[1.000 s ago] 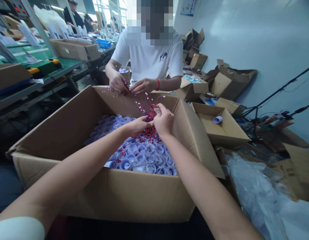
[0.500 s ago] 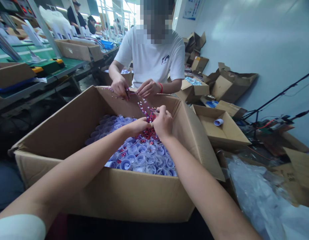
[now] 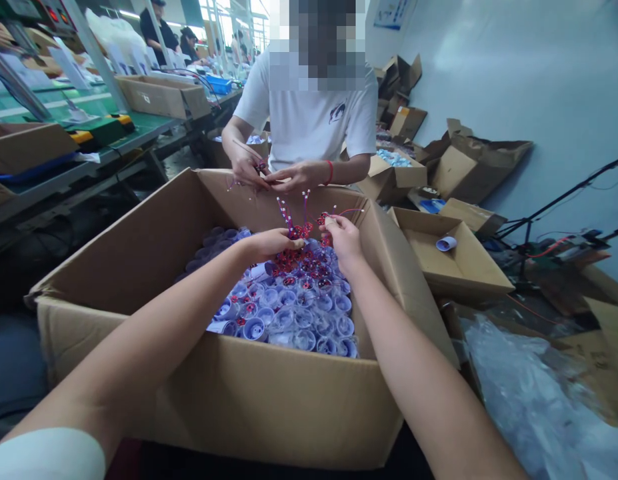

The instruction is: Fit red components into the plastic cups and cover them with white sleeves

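Observation:
My left hand is closed round a bunch of small red circuit boards, whose thin wires with white plug ends stick up. To its right, my right hand pinches a small red circuit board with a wire trailing off to the right. Both hands are above a large open cardboard box. Inside it lie many pale purple plastic cups, some under clear film, with more red boards scattered over them beneath my hands.
Across the box a person in a white shirt holds similar wired boards in both hands. A shallow carton with one cup stands to the right, near plastic bags and a black tripod. A green workbench runs along the left.
My right hand has drawn away to the right from my left hand, with a red circuit board in its fingers. My left hand has stayed on the bunch.

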Available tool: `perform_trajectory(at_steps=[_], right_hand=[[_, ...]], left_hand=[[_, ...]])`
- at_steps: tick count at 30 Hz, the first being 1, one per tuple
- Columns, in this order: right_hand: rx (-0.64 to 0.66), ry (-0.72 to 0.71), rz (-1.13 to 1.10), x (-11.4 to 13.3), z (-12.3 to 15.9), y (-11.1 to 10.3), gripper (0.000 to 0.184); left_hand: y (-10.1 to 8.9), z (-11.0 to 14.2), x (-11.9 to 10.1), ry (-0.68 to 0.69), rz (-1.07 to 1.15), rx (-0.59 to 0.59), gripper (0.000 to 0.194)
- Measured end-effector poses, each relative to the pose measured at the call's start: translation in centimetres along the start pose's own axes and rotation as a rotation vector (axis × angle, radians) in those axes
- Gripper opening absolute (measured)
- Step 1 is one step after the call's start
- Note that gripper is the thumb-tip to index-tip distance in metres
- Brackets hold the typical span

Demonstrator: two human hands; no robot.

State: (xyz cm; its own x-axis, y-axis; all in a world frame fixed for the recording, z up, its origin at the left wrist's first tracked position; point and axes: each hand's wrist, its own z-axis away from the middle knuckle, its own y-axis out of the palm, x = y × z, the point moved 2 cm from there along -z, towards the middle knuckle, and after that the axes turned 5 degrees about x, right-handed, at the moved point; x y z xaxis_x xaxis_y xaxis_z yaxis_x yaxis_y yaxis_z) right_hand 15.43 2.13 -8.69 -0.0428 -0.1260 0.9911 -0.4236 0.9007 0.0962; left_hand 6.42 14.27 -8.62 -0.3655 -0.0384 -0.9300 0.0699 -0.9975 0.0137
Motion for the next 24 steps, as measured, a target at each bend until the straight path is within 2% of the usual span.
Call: perform_trajectory(at_steps=[6, 14, 18, 24], right_hand=[[0.006, 0.022, 0.09, 0.1, 0.2, -0.5, 0.012], [0.103, 0.091, 0.061, 0.5, 0.6, -0.1, 0.01], [0.116, 0.228, -0.056, 0.6, 1.0, 0.5, 0.012], [0.141, 0.33, -0.246, 0.8, 1.5, 0.6, 0.017]], left_hand=[[-0.4, 0.6, -0.6, -0.027, -0.014, 0.046, 0.014], [-0.7, 0.5, -0.2, -0.003, -0.02, 0.05, 0.016], [-0.7, 0.6, -0.4, 0.004, 0.014, 0.001, 0.016], [-0.7, 0.4, -0.3, 0.009, 0.016, -0.028, 0.016]])
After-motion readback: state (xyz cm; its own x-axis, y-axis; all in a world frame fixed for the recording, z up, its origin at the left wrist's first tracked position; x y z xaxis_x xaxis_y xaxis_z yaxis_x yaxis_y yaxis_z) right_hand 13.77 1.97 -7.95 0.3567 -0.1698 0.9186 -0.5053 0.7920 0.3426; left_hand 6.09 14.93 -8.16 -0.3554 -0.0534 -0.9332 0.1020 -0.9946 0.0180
